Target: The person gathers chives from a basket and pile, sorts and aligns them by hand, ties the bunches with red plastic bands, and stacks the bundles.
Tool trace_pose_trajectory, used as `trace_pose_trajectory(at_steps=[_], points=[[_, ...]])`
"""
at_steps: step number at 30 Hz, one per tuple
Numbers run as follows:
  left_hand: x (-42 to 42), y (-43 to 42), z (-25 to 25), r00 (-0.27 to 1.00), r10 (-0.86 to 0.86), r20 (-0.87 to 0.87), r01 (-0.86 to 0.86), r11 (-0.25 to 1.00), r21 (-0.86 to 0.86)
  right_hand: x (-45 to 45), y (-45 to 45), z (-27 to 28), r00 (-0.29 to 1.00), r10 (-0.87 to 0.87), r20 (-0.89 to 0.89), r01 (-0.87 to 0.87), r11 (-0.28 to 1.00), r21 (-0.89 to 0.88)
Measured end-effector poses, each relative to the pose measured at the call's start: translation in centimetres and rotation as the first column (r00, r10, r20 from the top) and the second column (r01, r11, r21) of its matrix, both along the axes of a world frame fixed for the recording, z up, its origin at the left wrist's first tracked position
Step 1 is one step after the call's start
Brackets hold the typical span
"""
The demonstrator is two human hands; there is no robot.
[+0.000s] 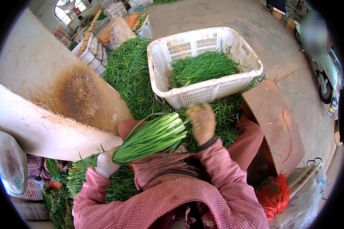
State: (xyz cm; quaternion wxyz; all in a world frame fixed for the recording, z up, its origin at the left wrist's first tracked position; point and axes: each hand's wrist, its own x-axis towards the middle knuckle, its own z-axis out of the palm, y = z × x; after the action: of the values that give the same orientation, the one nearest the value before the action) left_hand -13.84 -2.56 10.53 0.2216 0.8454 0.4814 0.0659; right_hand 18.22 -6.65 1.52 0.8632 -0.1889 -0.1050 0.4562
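My left hand (107,162), in a pale glove, is closed around the leafy end of a bunch of garlic chives (151,137). The bunch lies slantwise over my lap, its pale cut ends pointing up and right. Just right of those ends is my right hand (203,123), blurred by motion, with something yellowish at its fingertips. Whether it grips anything cannot be made out. Beyond both hands stands a white plastic crate (206,84) with more chives (204,68) lying inside.
Loose green leaves (128,72) cover the floor around the crate. A curved, stained wall (46,76) rises at left. To the right are a brown wooden stool (273,122), red plastic strings (275,196) and a parked scooter (328,76). More chives (80,177) lie by my left arm.
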Motion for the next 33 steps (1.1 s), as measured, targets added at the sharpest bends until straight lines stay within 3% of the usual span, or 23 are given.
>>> trace_pose_trajectory(at_steps=[1, 2, 3, 5, 6, 7, 9, 12, 15, 16, 19, 20, 21, 23, 24, 25, 26, 27, 29, 30, 31, 32, 33], points=[[-1.0, 0.2, -0.4, 0.999, 0.027, -0.044, -0.031, 0.995, -0.090, 2.5, 0.5, -3.4, 0.975, -0.158, 0.155, 0.177, 0.977, -0.116], [-2.6, 0.6, -1.8, 0.998, 0.059, 0.017, -0.054, 0.974, -0.222, 5.2, -0.1, -6.0, 0.640, -0.025, 0.768, 0.361, 0.892, -0.272], [-3.6, 0.5, -2.8, 0.998, 0.060, 0.014, -0.055, 0.973, -0.222, 6.7, -0.6, -7.4, 0.025, 0.282, 0.959, 0.584, 0.775, -0.243], [-4.8, 0.3, -4.1, 0.936, 0.259, 0.237, -0.072, 0.802, -0.592, 3.5, -1.8, -3.2, 0.614, 0.435, 0.659, 0.039, 0.817, -0.576], [-4.8, 0.3, -4.4, 0.939, 0.244, 0.242, -0.022, 0.746, -0.666, 2.8, -1.7, -2.7, 0.604, 0.684, 0.409, -0.498, 0.725, -0.476], [-4.6, 0.1, -4.6, 0.940, 0.244, 0.239, -0.024, 0.744, -0.667, 0.7, -1.6, -3.3, 0.492, 0.637, 0.593, -0.308, 0.765, -0.566], [-4.3, -0.6, -4.9, 0.948, 0.247, 0.200, -0.014, 0.663, -0.748, -0.3, -0.6, -2.1, 0.210, 0.895, 0.394, -0.670, 0.425, -0.609], [-5.7, -1.4, -7.2, 0.924, 0.331, 0.191, -0.024, 0.551, -0.834, -1.1, 0.0, -2.8, 0.530, 0.711, 0.463, -0.548, 0.703, -0.453], [-6.6, -2.1, -8.8, 0.900, 0.381, 0.211, -0.011, 0.504, -0.864, 0.6, 0.2, -2.0, 0.687, 0.531, 0.495, -0.302, 0.829, -0.470], [-6.6, -2.4, -9.0, 0.891, 0.405, 0.205, -0.035, 0.510, -0.859, 1.6, 0.3, -2.0, 0.828, 0.446, 0.341, -0.191, 0.794, -0.577], [-6.4, -2.6, -9.1, 0.884, 0.426, 0.193, -0.056, 0.506, -0.861, 0.6, -0.1, -0.6, 0.748, 0.430, 0.505, -0.222, 0.879, -0.421], [-6.1, -2.7, -9.0, 0.886, 0.431, 0.172, -0.072, 0.494, -0.866, -1.4, 0.1, 0.3, 0.631, 0.515, 0.580, -0.178, 0.824, -0.538], [-5.6, -2.7, -8.9, 0.887, 0.433, 0.158, -0.083, 0.487, -0.869, -3.1, 0.4, 1.7, 0.470, 0.691, 0.549, -0.071, 0.649, -0.757], [-5.1, -2.7, -8.6, 0.904, 0.399, 0.153, -0.085, 0.521, -0.849, -4.1, 1.8, 1.4, 0.018, 0.787, 0.617, -0.126, 0.614, -0.779], [-5.4, -2.7, -8.7, 0.909, 0.372, 0.186, -0.043, 0.529, -0.847, -2.7, 2.8, -1.2, 0.318, 0.856, 0.408, -0.621, 0.513, -0.593], [-5.9, -2.6, -8.8, 0.911, 0.352, 0.216, -0.007, 0.536, -0.844, -1.2, 3.6, -3.5, 0.417, 0.907, 0.054, -0.898, 0.420, -0.133], [-6.0, -2.6, -9.1, 0.909, 0.360, 0.211, -0.014, 0.533, -0.846, -0.4, 2.9, -1.0, 0.653, 0.737, -0.176, -0.756, 0.648, -0.090], [-6.0, -2.6, -9.4, 0.870, 0.382, 0.313, 0.105, 0.476, -0.873, 1.3, 2.7, 0.5, 0.744, 0.581, -0.329, -0.638, 0.764, -0.095], [-5.4, -2.4, -8.7, 0.822, 0.405, 0.401, 0.226, 0.415, -0.881, 5.4, 2.0, -1.1, 0.894, 0.440, -0.083, -0.442, 0.897, -0.015], [-4.7, -2.4, -7.4, 0.776, 0.543, 0.320, 0.223, 0.237, -0.945, 6.6, 1.0, -0.5, 0.875, 0.421, 0.237, -0.337, 0.884, -0.325], [-4.2, -2.3, -6.7, 0.722, 0.657, 0.215, 0.239, 0.055, -0.970, 6.9, 0.3, -0.4, 0.795, 0.463, 0.393, -0.161, 0.785, -0.599], [-4.6, -2.0, -7.4, 0.677, 0.702, 0.222, 0.287, 0.025, -0.957, 7.7, -0.3, -6.0, 0.320, 0.438, 0.840, 0.323, 0.783, -0.531], [-4.5, -1.6, -7.6, 0.678, 0.698, 0.231, 0.294, 0.031, -0.955, 6.5, -2.0, -4.6, 0.035, 0.733, 0.679, 0.621, 0.516, -0.590]])
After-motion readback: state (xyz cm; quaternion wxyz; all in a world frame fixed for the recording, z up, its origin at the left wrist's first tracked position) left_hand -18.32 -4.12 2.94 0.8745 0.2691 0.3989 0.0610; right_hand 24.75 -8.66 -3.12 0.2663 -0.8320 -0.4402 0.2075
